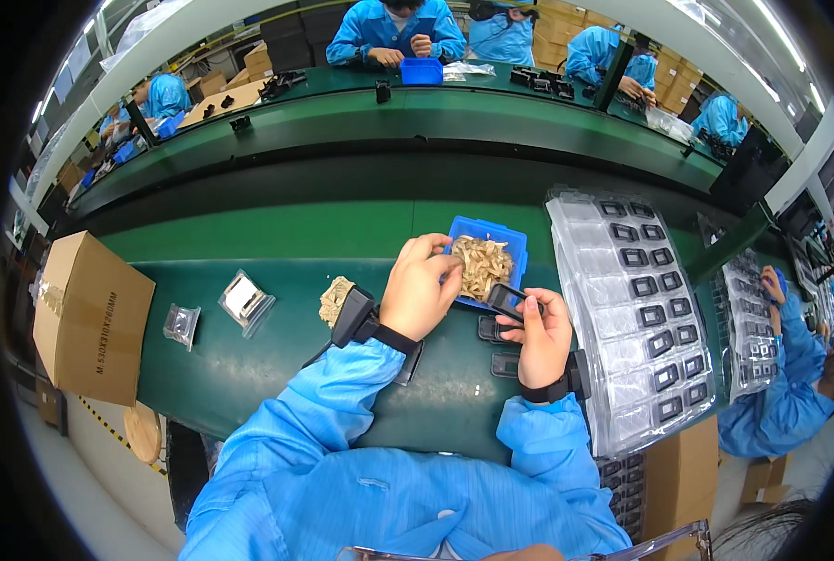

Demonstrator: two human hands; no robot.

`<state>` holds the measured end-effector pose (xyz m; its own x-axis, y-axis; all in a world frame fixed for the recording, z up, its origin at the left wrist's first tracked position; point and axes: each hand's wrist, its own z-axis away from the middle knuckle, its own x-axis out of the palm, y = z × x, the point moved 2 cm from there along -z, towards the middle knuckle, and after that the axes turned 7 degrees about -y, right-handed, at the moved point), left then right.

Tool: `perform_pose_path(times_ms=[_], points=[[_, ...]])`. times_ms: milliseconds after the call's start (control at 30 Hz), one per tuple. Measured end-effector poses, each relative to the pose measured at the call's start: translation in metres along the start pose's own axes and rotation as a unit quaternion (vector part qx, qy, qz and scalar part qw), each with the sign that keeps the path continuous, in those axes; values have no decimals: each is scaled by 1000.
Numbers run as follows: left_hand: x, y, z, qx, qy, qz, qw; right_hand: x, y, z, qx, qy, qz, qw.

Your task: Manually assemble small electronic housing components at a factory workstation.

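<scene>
My left hand (419, 288) is at the left edge of a blue plastic bin (520, 245) filled with small tan strip-like pieces (484, 269). Its fingers are drawn together at the pieces; what they hold, if anything, is hidden. My right hand (542, 338) grips a small black rectangular frame (505, 298) just in front of the bin, tilted up. Below it on the table lie more black frames (505, 365), partly covered by my right hand. A loose heap of tan pieces (336, 301) lies left of my left wrist, which wears a black strapped device (354, 318).
A clear compartment tray (592, 309) with rows of black frames stands to the right. Further left are bagged parts (246, 301), a small bagged dark part (182, 324) and a cardboard box (94, 318). Co-workers in blue sit across the bench (342, 229) and at right.
</scene>
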<state>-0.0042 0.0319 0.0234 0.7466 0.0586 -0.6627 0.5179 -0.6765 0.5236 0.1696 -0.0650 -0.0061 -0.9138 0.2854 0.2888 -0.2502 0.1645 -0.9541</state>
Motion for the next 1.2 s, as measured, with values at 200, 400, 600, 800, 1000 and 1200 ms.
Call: perform_pose_path(times_ms=[200,400,600,800,1000,1200], points=[[-2,20,0,43,-29,204,978,3,4,-1,10,-58,3,998],[6,22,7,-41,-168,312,934,4,7,5,-36,-92,29,995],[-1,24,5,-13,-175,287,942,4,4,6,-53,-92,32,994],[-5,24,3,-16,-172,286,943,6,4,5,-81,-99,44,991],[-2,18,3,5,-160,295,942,3,5,3,-92,-115,16,989],[-3,18,5,73,-145,247,955,3,1,6,-66,-117,7,991]])
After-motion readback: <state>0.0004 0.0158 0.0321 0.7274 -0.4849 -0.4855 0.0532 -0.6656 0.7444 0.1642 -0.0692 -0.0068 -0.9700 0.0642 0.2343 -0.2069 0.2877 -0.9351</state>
